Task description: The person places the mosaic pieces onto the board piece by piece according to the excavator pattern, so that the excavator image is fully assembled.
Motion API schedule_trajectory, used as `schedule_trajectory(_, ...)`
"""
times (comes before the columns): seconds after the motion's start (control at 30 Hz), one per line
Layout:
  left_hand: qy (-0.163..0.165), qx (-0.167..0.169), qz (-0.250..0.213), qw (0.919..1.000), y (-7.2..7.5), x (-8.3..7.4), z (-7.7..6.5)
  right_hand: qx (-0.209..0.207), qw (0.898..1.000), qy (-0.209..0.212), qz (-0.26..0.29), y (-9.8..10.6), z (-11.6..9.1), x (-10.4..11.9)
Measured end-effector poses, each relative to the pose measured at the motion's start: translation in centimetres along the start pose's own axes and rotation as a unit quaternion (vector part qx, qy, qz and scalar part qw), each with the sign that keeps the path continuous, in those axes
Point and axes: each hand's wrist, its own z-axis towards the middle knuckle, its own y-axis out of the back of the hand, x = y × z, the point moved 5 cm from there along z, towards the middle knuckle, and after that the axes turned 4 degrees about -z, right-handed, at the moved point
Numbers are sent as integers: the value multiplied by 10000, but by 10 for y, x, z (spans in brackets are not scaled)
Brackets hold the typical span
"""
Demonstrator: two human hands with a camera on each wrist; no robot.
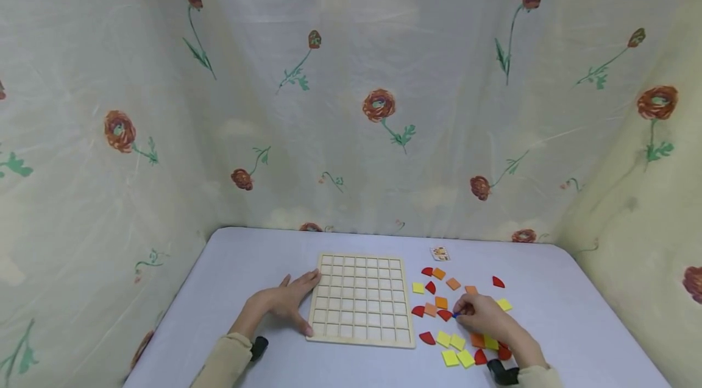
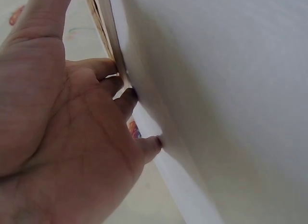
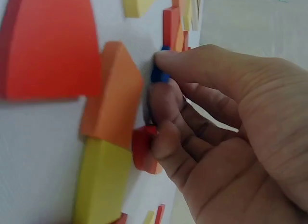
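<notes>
A square wooden grid board (image 1: 368,343), divided into many small cells, lies flat at the middle of the table. At its left edge my left hand (image 1: 285,301) rests with the fingers spread, the thumb near the lower left corner. In the left wrist view several fingertips of the left hand (image 2: 82,113) touch along the board's side (image 2: 107,31). To the right of the board, my right hand (image 1: 485,315) pinches a small blue piece (image 3: 160,73) between thumb and fingers, low among the scattered pieces. Much of the blue piece is hidden by the fingertips.
Red quarter-round pieces (image 1: 426,338), orange squares (image 1: 441,303) and yellow squares (image 1: 450,358) lie loosely around the right hand. A small printed card (image 1: 440,253) is behind them. Flowered cloth (image 1: 351,181) hangs behind the white table (image 1: 263,248).
</notes>
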Motion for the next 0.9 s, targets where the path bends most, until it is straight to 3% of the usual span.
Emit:
schedule_trajectory(0.4,392,-99,97,9991,-8,-2,0,-251,9993,-253,-60,-2,0,0)
schedule_trajectory(0.77,224,-111,-11,9997,-8,-3,-2,-59,9992,-34,404,4,-3,0)
schedule_trajectory(0.9,227,-127,-48,9997,-8,-2,-2,51,9996,18,282,2,-1,-1)
